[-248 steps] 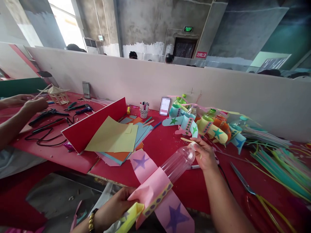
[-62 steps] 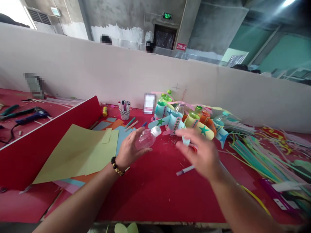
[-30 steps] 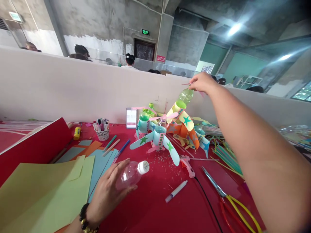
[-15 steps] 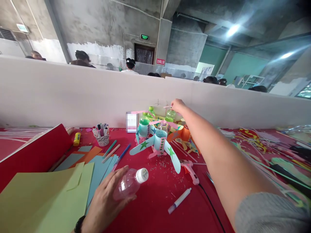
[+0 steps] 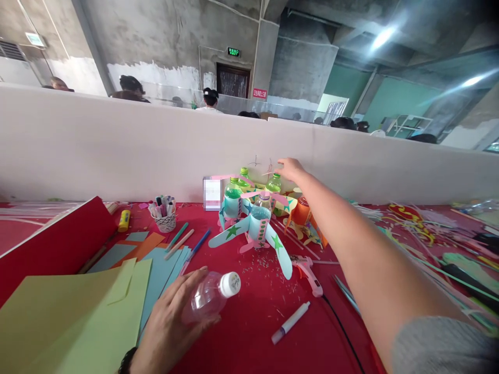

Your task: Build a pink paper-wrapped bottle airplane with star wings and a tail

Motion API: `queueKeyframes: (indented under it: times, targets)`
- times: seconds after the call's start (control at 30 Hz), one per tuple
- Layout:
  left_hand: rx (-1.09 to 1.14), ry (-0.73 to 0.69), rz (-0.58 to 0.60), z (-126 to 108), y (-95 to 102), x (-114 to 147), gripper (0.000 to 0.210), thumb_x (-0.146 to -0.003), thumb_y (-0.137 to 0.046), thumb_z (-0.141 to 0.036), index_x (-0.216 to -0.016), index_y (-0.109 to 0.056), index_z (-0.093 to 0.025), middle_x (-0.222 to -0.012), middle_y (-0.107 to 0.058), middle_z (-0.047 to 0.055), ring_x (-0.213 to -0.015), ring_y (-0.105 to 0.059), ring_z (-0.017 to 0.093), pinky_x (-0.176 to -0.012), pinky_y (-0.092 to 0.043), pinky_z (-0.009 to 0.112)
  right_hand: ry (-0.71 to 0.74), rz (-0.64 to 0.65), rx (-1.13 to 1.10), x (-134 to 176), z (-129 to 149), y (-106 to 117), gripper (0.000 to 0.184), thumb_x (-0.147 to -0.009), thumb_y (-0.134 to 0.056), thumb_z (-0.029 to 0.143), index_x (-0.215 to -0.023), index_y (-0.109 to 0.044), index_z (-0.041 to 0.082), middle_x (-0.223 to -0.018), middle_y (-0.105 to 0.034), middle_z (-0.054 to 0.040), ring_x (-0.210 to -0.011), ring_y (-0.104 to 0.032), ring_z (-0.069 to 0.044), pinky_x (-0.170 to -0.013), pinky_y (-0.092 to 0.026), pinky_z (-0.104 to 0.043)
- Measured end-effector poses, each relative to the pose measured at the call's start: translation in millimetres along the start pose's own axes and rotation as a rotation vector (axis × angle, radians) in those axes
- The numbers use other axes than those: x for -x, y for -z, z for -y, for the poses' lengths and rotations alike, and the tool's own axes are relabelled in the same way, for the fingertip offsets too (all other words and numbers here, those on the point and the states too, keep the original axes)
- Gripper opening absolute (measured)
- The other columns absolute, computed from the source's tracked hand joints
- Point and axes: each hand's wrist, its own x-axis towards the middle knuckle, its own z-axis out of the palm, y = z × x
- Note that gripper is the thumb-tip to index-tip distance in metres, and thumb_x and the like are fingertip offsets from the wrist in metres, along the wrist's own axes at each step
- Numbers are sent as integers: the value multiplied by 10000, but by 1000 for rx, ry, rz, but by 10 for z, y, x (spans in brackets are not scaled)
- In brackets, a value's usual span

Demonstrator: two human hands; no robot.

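My left hand is closed around a clear plastic bottle with a white cap, tilted toward the right. Stretched out to the back of the table, my right hand has its thumb and fingers apart, just above a green-capped bottle. In front of that bottle stands a bottle wrapped in light blue paper, with paper fins bearing green stars and pink propeller blades on top. A similar blue-wrapped bottle with green liquid stands behind it at the left. An orange-wrapped bottle sits to the right.
A pink glue gun with a black cord and a white marker lie on the red table. Coloured paper sheets and a pen cup are at the left. A white partition runs behind. Scattered strips lie right.
My right hand has let go of the green-capped bottle's top; its fingers have spread and lifted slightly. My left hand still holds the clear bottle in about the same place.
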Motion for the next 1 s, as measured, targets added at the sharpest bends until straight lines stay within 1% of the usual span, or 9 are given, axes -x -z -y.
queueKeyframes:
  times: [0.07, 0.13, 0.23, 0.3, 0.37, 0.5, 0.7, 0.8, 1.0]
  targets:
    - [2, -11, 0, -12, 5, -19, 644, -862, -590, -585, -1360, -435, -208, -1228, -658, 74, -1055, -644, 238, -873, -540, 320, 51, -27, -41, 142, 55, 110, 430, -973, -450, 428, -1255, -594, 137, -1243, -639, -132, -1127, -595, -226, -959, -442, -376]
    - [6, -17, 4, -20, 2, -28, 650, -860, -593, -585, -1364, -429, -207, -1242, -651, 78, -1064, -638, 244, -898, -529, 336, 146, 19, -85, 335, 143, 194, 482, -977, -391, 490, -1260, -602, 161, -1206, -666, -101, -1067, -616, -189, -895, -448, -295]
    - [25, -19, 12, -31, -5, -24, 645, -861, -596, -580, -1363, -423, -214, -1254, -642, 84, -1075, -631, 252, -916, -520, 356, 306, 182, -112, 639, 315, 228, 542, -805, -620, 597, -1213, -640, 240, -1100, -703, -25, -895, -638, -147, -745, -445, -227]
    - [40, -20, 19, -39, -6, -18, 648, -856, -602, -580, -1361, -422, -216, -1247, -642, 88, -1072, -629, 255, -900, -524, 356, 372, 274, -87, 787, 424, 201, 558, -674, -755, 557, -1142, -673, 265, -985, -710, 9, -805, -618, -138, -668, -411, -218]
    - [50, -16, 24, -45, -5, -16, 652, -854, -605, -581, -1363, -419, -219, -1240, -643, 91, -1073, -627, 257, -886, -527, 354, 390, 318, -41, 859, 500, 163, 438, -654, -784, 479, -1017, -704, 247, -841, -687, 26, -736, -587, -135, -616, -366, -224]
    - [66, -33, 2, -44, -6, -22, 662, -859, -586, -597, -1371, -405, -219, -1247, -639, 98, -1094, -621, 262, -899, -524, 362, 325, 315, 64, 799, 503, 134, 265, -698, -772, 360, -888, -694, 193, -780, -653, 19, -745, -585, -148, -621, -368, -241]
    - [74, -46, 2, -32, -10, -30, 677, -840, -610, -600, -1366, -417, -221, -1239, -642, 99, -1114, -617, 264, -904, -529, 354, 180, 377, 214, 515, 290, 86, 261, -912, -601, 379, -1023, -638, 146, -993, -661, -46, -848, -636, -163, -769, -533, -357]
    - [68, -36, -5, -29, -6, -26, 679, -832, -625, -594, -1363, -425, -221, -1227, -648, 101, -1099, -626, 264, -907, -530, 355, 141, 398, 245, 374, 220, 21, 280, -927, -586, 364, -1108, -619, 154, -1090, -646, -65, -924, -640, -181, -806, -545, -380]
    - [89, -27, -1, -37, -1, -22, 690, -850, -609, -582, -1395, -393, -217, -1247, -632, 115, -1120, -614, 271, -925, -525, 375, 144, 380, 243, 259, 228, -38, 327, -926, -585, 377, -1173, -599, 163, -1140, -636, -76, -961, -636, -194, -833, -538, -401]
